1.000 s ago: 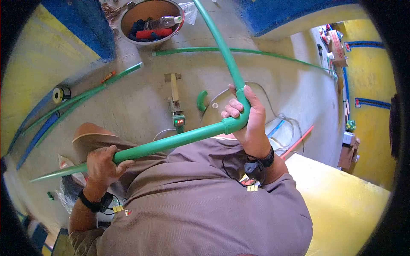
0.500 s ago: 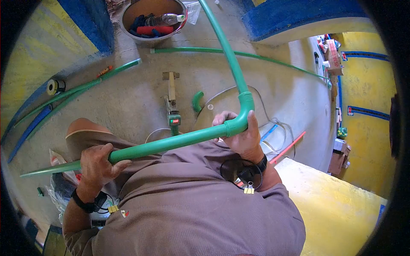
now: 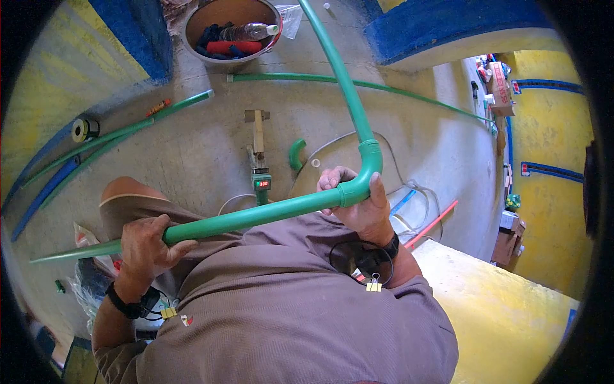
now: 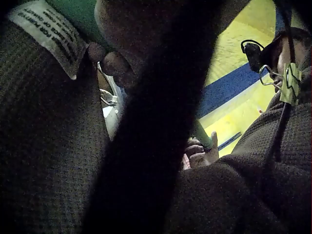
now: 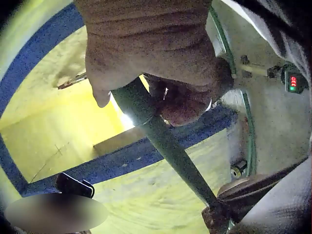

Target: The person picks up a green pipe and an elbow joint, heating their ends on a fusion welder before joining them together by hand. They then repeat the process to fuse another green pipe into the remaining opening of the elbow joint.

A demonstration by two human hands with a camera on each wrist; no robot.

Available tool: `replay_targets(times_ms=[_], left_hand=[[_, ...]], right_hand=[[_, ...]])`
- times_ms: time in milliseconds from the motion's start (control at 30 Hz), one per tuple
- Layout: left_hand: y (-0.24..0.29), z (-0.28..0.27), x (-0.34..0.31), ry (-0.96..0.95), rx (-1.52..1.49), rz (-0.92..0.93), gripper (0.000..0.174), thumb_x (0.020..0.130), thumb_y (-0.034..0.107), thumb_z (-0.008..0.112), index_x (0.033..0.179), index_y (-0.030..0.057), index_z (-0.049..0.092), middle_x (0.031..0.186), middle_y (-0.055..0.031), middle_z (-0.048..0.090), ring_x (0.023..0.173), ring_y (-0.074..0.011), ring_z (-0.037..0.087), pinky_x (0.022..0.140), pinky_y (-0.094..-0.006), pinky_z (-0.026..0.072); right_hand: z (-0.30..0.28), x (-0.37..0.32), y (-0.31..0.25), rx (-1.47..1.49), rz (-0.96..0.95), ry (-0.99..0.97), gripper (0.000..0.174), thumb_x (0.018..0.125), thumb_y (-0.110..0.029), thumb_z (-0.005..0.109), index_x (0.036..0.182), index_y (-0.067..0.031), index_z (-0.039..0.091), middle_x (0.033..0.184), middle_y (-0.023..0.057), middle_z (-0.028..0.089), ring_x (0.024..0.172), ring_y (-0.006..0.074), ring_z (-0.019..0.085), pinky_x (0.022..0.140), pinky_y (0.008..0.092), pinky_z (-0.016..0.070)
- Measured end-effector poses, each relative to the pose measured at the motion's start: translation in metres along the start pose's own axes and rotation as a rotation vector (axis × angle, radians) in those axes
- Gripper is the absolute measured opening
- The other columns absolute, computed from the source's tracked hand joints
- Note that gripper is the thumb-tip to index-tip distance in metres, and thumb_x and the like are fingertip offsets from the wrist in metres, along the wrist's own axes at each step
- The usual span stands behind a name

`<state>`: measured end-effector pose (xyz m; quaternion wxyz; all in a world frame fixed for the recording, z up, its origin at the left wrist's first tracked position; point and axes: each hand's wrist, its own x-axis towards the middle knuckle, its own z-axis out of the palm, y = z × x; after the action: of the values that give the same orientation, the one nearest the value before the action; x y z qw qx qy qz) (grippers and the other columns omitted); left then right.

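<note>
A long green pipe [image 3: 256,217] lies across the person's lap in the head view. An elbow fitting [image 3: 369,171] joins it to a second green pipe [image 3: 345,83] that runs away to the top. The left hand [image 3: 146,248] grips the lap pipe near its left part, thumb along the near side. At the elbow, the right hand [image 3: 361,214] holds from below, fingertips curled over the joint and thumb up the outer side. The right wrist view shows this right hand [image 5: 151,63] round the fitting [image 5: 134,102]. A dark strap hides much of the left wrist view.
A pipe-welding iron [image 3: 261,182] with a lit red display stands on the floor, a hammer [image 3: 258,128] beyond it. Near them lies a loose green bend [image 3: 297,154]. More pipes [image 3: 160,111] lie left, a bucket [image 3: 189,48] stands ahead, and a yellow ledge [image 3: 492,307] is at right.
The right hand has slid lower on the elbow, its fingers moving from across the fitting to under the joint. The left hand keeps its grip. The head view has shifted slightly.
</note>
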<state>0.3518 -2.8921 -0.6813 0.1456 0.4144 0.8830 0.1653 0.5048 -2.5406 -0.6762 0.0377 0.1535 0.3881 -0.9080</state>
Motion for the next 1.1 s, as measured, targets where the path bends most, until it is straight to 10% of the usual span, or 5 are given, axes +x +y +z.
replay_targets(times_ms=[800, 1000, 1100], left_hand=[[-0.001, 0.001, 0.001, -0.004, -0.013, -0.008, 0.052, 0.069, 0.059, 0.07, 0.07, 0.0074, 0.06, 0.06, -0.012, 0.058, 0.057, -0.0298, 0.061, 0.054, -0.04, 0.0477], [-0.002, -0.001, 0.002, -0.005, 0.004, 0.0, 0.053, 0.07, 0.06, 0.069, 0.07, 0.0079, 0.059, 0.059, -0.0125, 0.057, 0.056, -0.0308, 0.061, 0.054, -0.0403, 0.0474], [-0.002, 0.0, 0.001, -0.005, 0.008, -0.002, 0.053, 0.07, 0.06, 0.07, 0.07, 0.0082, 0.058, 0.058, -0.0128, 0.056, 0.056, -0.0312, 0.06, 0.053, -0.0405, 0.0471]], right_hand=[[0.0, -0.017, -0.011, -0.322, 0.186, 0.192, 0.087, 0.082, -0.078, 0.034, 0.085, 0.0059, 0.058, 0.065, 0.0158, 0.056, 0.054, 0.0254, 0.051, 0.053, 0.0345, 0.0402], [-0.013, -0.02, -0.009, -0.416, 0.181, 0.159, 0.091, 0.084, -0.077, 0.032, 0.106, 0.0073, 0.056, 0.079, 0.0217, 0.063, 0.066, 0.031, 0.061, 0.06, 0.0389, 0.0485], [0.0, -0.003, -0.018, -0.241, -0.108, 0.572, 0.093, 0.084, -0.078, 0.031, 0.121, 0.0058, 0.048, 0.086, 0.0211, 0.065, 0.073, 0.0298, 0.063, 0.065, 0.0395, 0.051]])
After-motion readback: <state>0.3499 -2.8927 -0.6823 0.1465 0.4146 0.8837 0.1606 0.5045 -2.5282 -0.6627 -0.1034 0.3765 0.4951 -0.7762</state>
